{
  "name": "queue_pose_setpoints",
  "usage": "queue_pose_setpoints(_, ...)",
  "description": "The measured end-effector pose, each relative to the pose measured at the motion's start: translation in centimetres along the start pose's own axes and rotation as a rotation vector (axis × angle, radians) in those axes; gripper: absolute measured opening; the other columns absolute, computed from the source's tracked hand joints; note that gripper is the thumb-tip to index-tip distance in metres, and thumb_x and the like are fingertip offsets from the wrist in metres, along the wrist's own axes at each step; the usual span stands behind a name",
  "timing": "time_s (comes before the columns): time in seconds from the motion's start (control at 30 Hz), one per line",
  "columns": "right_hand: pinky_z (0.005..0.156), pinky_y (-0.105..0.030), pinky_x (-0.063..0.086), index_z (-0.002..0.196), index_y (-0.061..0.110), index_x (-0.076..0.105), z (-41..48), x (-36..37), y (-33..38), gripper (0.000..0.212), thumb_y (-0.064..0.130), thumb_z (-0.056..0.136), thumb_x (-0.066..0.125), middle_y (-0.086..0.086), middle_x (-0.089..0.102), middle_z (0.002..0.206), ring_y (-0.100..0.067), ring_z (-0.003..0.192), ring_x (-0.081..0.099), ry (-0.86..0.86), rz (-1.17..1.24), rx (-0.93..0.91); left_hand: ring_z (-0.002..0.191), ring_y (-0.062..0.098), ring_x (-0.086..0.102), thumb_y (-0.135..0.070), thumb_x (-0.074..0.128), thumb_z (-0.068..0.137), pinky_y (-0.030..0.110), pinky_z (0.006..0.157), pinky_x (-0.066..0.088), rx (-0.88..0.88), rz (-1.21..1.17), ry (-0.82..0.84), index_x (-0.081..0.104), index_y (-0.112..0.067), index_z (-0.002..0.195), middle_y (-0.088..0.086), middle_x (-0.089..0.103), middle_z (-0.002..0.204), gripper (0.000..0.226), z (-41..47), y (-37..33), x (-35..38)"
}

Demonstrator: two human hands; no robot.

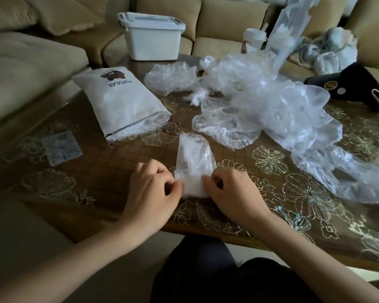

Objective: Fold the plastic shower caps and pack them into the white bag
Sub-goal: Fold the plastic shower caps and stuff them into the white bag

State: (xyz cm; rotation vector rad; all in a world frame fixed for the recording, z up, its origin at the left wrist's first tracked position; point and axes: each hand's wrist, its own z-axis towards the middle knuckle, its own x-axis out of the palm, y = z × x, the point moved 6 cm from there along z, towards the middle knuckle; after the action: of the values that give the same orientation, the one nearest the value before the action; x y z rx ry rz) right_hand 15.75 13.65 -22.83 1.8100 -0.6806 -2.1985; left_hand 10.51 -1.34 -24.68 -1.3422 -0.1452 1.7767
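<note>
Folded shower cap [193,158] is laid flat on the table [96,184] as a narrow strip, long axis running pretty much straight away from the person, maybe tipped a touch to the left. The rounded end is pointed away, toward the loose stuff further back; the near end looks thicker and whiter, like it's been doubled over.

Both hands are kept palm-down, with the forearms brought in over the near table edge. The left hand [151,186] is curled, and the strip's near-left edge is pinched between thumb and fingertips. Same deal with the right hand [232,193] on the near-right edge, fingers tucked under. So only the near end is clamped between the two hands, and the rest of the cap is left sticking out beyond the knuckles, lying on the table.

The white bag [120,101] is set down flat further back and to the left, well apart from the cap, drawstring mouth turned toward the near right, "POPULAR" seen upside down. A pile of unfolded shower caps [271,110] is spread across the far right. A lidded white plastic box [151,38] is parked at the far edge.
</note>
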Motion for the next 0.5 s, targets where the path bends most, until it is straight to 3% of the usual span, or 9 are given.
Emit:
queue_pose_setpoints(0.07,0.055,-0.028,0.034,0.075,0.016,0.046,-0.3,0.0,0.3,0.025,0.034,0.092,0.051,0.004,0.048,0.081,-0.016,0.065,0.048,-0.043,-0.074,-0.033,0.083,0.021,0.044,-0.019,0.074,0.074,0.035,0.072,0.038,-0.001,0.051,-0.025,0.058,-0.013,0.068,-0.002,0.048,0.082,0.018,-0.1,-0.3,-0.1)
queue_pose_setpoints(0.17,0.06,-0.03,0.039,0.095,0.015,0.048,-0.7,0.3,0.5,0.012,0.027,0.093,0.052,0.0,0.048,0.096,-0.021,0.076,0.052,-0.059,-0.117,-0.074,0.086,0.018,0.042,-0.015,0.073,0.071,0.028,0.074,0.035,0.091,0.038,-0.049,0.058,-0.012,0.084,0.001,0.051,0.089,0.02,-0.2,-0.8,-0.2)
queue_pose_setpoints(0.3,0.067,-0.033,0.044,0.103,0.008,0.056,-1.5,-0.8,2.1,0.024,0.008,0.079,0.059,-0.01,0.057,0.098,-0.026,0.08,0.055,-0.226,-0.222,-0.373,0.097,0.019,0.043,-0.006,0.075,0.069,0.024,0.083,0.035,0.246,0.054,-0.026,0.065,-0.009,0.088,0.006,0.056,0.1,0.022,-0.4,-1.6,-0.2)
queue_pose_setpoints(0.4,0.083,-0.033,0.041,0.11,0.01,0.06,-2.5,-0.2,2.8,0.028,0.02,0.085,0.053,-0.007,0.061,0.112,-0.023,0.099,0.057,-0.051,-0.18,-0.536,0.102,0.018,0.042,-0.018,0.065,0.079,0.023,0.087,0.033,0.257,0.032,-0.007,0.068,-0.01,0.09,0.007,0.057,0.105,0.014,-0.1,-1.5,0.0)
queue_pose_setpoints(0.5,0.096,-0.029,0.035,0.117,0.014,0.058,-2.6,1.1,1.5,0.038,0.028,0.084,0.045,-0.002,0.059,0.123,-0.02,0.113,0.054,0.12,-0.156,-0.461,0.102,0.016,0.041,-0.029,0.058,0.082,0.023,0.088,0.034,0.225,0.005,0.054,0.071,-0.011,0.093,0.006,0.059,0.105,0.024,0.3,-0.6,0.5)
